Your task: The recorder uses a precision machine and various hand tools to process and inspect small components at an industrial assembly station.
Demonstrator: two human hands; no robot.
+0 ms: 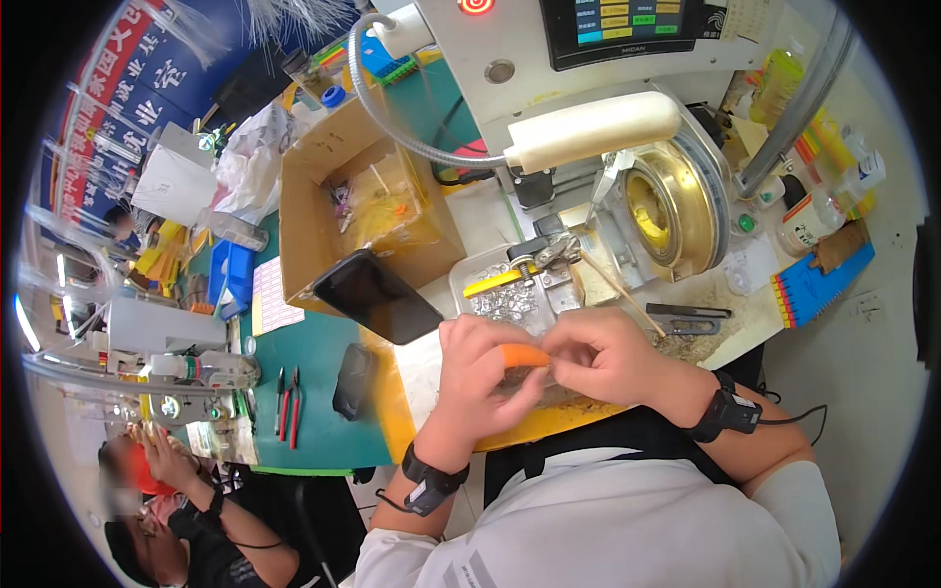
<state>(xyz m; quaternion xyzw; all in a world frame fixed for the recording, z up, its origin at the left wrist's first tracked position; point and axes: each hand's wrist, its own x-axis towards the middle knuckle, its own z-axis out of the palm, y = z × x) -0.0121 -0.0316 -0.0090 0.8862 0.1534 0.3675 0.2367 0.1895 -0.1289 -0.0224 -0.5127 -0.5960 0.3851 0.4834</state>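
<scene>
Close to the table's front edge, my left hand [472, 377] is closed around a small curved orange piece [524, 357] of a kind I cannot make out. My right hand [610, 361] meets it at the piece's right end, thumb and fingers pinched together. Whatever sits between those right fingertips is hidden or too small to name. Just beyond both hands stands a clear tray [513, 307] of small shiny transparent pieces, with a yellow-handled tool [493, 284] lying over it. A thin wooden stick [624, 295] slants down toward my right hand.
A machine with a round brass-coloured chamber [655, 214] and a white-handled hose [593, 132] stands ahead. At left are a cardboard box [319, 147], a leaning black phone [380, 297] and red-handled pliers [295, 407]. Another person [225, 519] works at lower left.
</scene>
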